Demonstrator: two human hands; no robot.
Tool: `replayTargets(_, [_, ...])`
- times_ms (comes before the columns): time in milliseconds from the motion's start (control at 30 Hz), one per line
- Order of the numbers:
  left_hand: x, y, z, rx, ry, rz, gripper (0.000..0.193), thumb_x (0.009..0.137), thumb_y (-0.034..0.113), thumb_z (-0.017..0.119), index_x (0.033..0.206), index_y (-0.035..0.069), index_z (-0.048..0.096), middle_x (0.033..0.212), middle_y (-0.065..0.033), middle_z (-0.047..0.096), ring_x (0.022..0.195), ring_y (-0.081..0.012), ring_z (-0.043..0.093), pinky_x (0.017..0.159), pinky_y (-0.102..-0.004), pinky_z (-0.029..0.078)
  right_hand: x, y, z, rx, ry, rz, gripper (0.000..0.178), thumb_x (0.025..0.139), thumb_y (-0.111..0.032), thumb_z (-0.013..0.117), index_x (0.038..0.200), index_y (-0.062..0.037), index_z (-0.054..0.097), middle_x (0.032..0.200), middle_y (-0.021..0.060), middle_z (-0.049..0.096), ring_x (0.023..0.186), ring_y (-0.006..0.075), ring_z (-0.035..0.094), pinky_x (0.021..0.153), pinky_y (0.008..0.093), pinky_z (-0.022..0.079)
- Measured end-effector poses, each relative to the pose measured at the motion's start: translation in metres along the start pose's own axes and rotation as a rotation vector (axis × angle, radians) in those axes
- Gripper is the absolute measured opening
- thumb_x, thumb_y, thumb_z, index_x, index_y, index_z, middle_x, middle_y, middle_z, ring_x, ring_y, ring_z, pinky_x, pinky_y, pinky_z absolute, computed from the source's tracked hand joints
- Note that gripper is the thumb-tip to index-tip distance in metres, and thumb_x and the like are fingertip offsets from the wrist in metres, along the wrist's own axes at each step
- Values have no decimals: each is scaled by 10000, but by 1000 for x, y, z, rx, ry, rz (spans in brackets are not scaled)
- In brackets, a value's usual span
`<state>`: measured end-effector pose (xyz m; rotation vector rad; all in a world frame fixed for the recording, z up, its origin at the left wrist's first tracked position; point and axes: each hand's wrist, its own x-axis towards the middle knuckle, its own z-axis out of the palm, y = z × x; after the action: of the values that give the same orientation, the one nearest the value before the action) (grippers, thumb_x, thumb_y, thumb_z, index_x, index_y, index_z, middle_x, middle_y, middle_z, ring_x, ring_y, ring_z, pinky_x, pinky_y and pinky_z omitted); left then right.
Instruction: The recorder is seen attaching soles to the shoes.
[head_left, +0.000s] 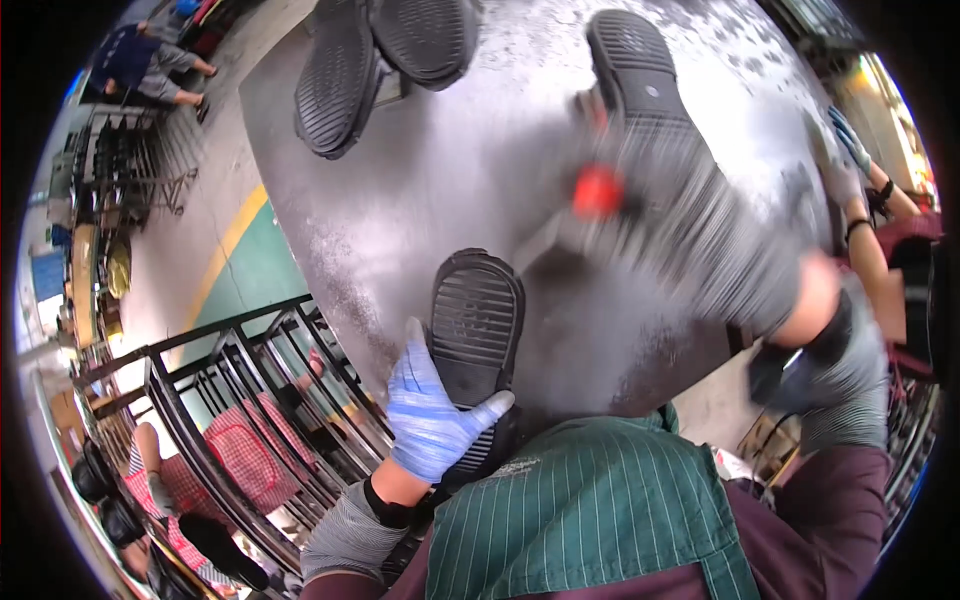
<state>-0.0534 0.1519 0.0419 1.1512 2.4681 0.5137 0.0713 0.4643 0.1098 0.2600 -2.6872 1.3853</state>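
At lower centre, the left hand (432, 418) grips a ridged shoe sole (474, 325), fingers along its left edge. Blur hides the grip of the right hand (690, 205).

Four black soles (475, 325), one table (420, 185)

Lower left: black metal-barred rack (157, 387)
Left floor: green painted patch (255, 268), edged by a curved yellow stripe (238, 230)
Upper left: person in dark top and grey shorts (126, 56)
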Motion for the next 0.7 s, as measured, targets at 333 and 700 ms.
replayTargets(333, [7,33,22,128,69,129,1153,576,276,821,1452,-24,134,1264,-286,431,1052,-403,559,869,-421,497,-42,87,202,707,911,867,222,879,-220,636,1008,-52,572,868,151,614,778,275,597,746,354,490])
replayTargets(700, [-47,-5,35,-6,102,108,1252,677,528,742,1434,-74,-52,1394,-324,315,1245,-406,448,1025,-439,374,15,123,190,815,615,652,250,913,-214,610,1084,-33,590,944,90,640,854,153,591,819,307,498])
